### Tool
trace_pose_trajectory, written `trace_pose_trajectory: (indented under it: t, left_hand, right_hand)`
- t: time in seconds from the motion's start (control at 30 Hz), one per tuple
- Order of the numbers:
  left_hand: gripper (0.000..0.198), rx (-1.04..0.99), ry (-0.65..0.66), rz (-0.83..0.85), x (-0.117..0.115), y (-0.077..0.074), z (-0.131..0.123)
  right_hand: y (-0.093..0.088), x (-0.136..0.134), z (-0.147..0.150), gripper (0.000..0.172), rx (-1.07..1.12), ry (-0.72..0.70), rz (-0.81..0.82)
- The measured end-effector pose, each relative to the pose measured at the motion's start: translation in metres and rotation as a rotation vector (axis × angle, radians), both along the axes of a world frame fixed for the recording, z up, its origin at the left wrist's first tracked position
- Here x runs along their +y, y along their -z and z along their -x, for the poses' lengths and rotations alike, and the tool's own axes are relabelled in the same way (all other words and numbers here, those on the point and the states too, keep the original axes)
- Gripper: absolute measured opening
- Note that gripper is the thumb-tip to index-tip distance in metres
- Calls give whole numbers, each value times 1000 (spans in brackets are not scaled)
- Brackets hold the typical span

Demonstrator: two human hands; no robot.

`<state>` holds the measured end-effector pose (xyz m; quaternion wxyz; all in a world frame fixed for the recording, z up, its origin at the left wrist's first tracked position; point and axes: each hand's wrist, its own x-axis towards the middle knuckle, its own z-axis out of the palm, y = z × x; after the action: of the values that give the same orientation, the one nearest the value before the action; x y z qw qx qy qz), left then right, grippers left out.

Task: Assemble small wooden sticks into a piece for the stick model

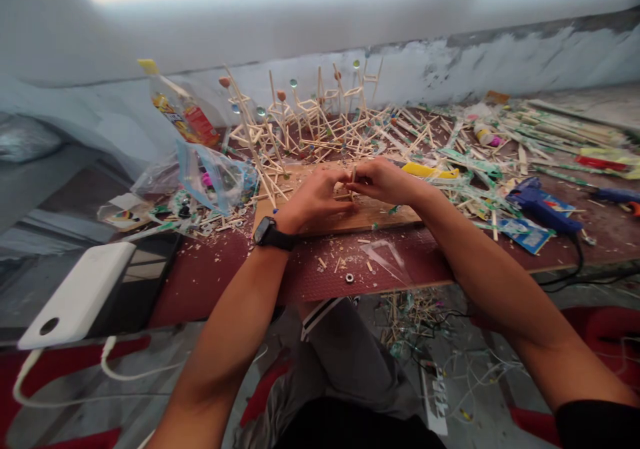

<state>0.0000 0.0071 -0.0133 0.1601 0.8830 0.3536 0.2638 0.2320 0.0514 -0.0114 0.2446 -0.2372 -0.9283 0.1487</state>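
Both hands meet over a wooden board [370, 215] near the table's front edge. My left hand [317, 195], with a black watch [273, 233] on its wrist, curls its thumb and fingers around short pale wooden sticks [344, 197]. My right hand [379, 177] pinches a short upright wooden stick [354, 173] right beside the left fingertips. Fingers partly hide how these pieces join. Behind the hands stands a tangle of thin-stick frames [310, 115], some topped with glass marbles [293, 83] or brown balls [281, 95].
A yellow cutter [430, 171] and a blue glue gun [543, 205] lie to the right among stick scraps. On the left are a bottle [183, 112], a plastic bag [213, 175], a white power bank [77, 295] and a black phone [137, 279]. A small ring [349, 278] lies near the front edge.
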Motion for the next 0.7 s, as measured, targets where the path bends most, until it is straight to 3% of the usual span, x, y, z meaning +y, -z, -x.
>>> trace_pose_trajectory:
  t: [0.7]
  left_hand:
    - [34, -91, -6, -12, 1, -2, -3]
  right_hand:
    - [-5, -2, -4, 37, 77, 40, 34]
